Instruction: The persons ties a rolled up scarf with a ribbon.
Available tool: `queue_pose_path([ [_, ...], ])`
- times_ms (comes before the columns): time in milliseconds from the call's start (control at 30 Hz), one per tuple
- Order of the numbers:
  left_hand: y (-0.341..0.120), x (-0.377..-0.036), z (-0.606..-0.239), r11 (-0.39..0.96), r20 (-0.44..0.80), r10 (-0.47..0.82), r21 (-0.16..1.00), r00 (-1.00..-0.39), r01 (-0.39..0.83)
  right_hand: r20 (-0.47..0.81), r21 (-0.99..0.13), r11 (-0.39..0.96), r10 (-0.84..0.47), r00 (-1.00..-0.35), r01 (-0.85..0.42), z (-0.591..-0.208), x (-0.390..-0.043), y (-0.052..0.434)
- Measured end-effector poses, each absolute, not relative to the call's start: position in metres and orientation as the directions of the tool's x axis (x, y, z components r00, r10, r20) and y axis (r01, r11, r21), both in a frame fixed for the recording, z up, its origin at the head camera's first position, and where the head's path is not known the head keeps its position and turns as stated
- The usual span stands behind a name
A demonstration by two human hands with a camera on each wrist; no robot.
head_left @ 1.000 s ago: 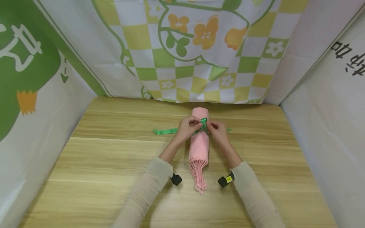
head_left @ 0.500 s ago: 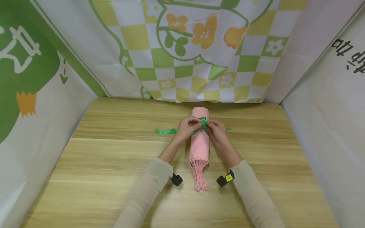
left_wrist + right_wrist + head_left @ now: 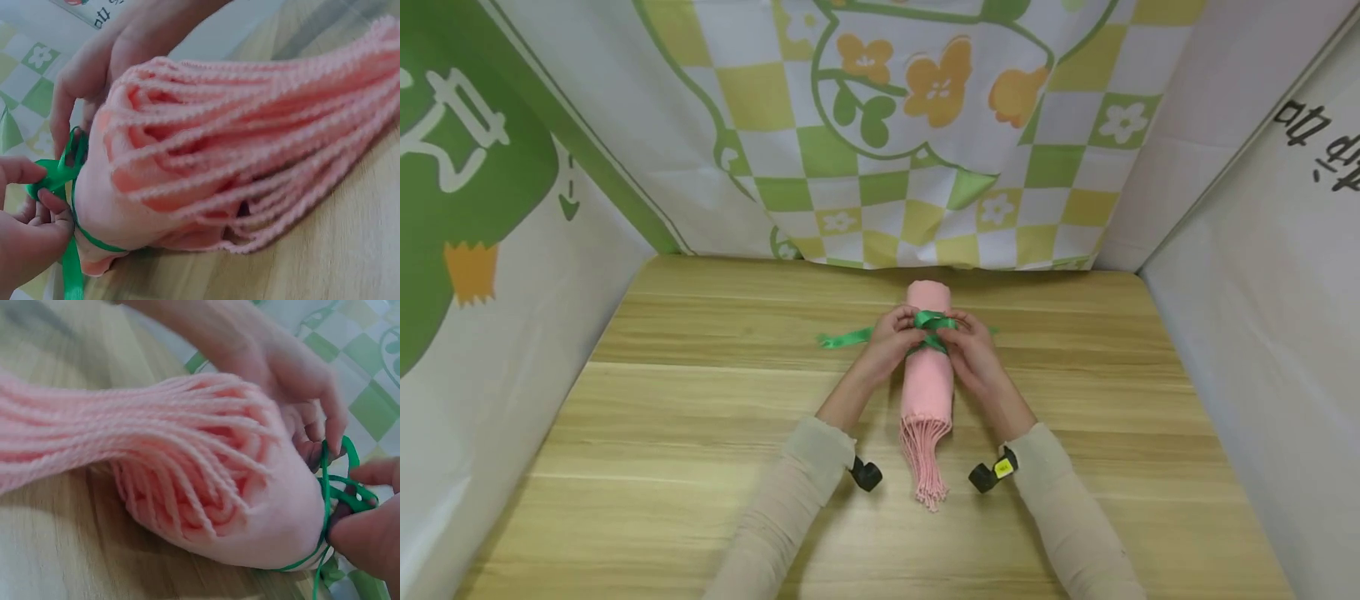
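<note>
A rolled pink scarf (image 3: 927, 387) lies lengthwise on the wooden table, its twisted fringe (image 3: 927, 462) toward the person. Around its upper half runs a green ribbon (image 3: 934, 318), looped on top between the two hands. From the left side, the left hand (image 3: 883, 348) pinches the ribbon between thumb and fingers; the left wrist view shows this hand (image 3: 28, 240) close up. Opposite it, the right hand (image 3: 977, 354) pinches a ribbon loop, also visible in the right wrist view at the ribbon (image 3: 359, 499). One ribbon tail (image 3: 844, 338) stretches out left. Fingers partly hide the crossing.
The wooden table (image 3: 662, 467) extends around the scarf on all sides. A checkered, flower-printed cloth (image 3: 887, 192) hangs behind its far edge. White panels (image 3: 1262, 333) stand at both sides. Each wrist carries a small black camera (image 3: 867, 476).
The hands have moved slightly apart, and the ribbon between them has spread from a bunched fold into wider loops. The left ribbon tail has drawn inward toward the scarf.
</note>
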State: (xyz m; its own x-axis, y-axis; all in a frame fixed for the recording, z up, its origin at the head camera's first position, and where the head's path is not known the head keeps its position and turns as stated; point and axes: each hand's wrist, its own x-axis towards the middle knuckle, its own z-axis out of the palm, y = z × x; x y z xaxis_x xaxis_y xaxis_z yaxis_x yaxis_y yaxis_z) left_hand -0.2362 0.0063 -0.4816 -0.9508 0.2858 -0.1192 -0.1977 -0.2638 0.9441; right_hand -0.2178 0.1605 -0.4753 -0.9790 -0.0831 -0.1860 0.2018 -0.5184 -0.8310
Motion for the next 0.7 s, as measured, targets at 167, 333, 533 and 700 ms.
queue_pose_path([
  [167,0.006,-0.236,-0.48,-0.094,-0.143,0.17,0.983,-0.975,-0.16,-0.186,-0.937,-0.314,0.076,-0.98,0.153,-0.475,-0.218,0.156],
  [333,-0.004,-0.231,-0.478,-0.005,-0.121,0.072,0.993,-0.99,-0.122,-0.098,-0.987,-0.141,0.156,-0.983,0.076,-0.478,-0.217,0.163],
  [533,-0.017,-0.229,-0.477,0.012,-0.118,0.023,0.993,-0.993,-0.118,-0.025,-0.998,0.06,0.113,-0.993,0.032,-0.48,-0.215,0.17],
  [700,-0.023,-0.229,-0.477,0.02,-0.119,-0.019,0.993,-0.993,-0.119,0.009,-0.992,0.127,0.137,-0.99,0.009,-0.48,-0.214,0.169],
])
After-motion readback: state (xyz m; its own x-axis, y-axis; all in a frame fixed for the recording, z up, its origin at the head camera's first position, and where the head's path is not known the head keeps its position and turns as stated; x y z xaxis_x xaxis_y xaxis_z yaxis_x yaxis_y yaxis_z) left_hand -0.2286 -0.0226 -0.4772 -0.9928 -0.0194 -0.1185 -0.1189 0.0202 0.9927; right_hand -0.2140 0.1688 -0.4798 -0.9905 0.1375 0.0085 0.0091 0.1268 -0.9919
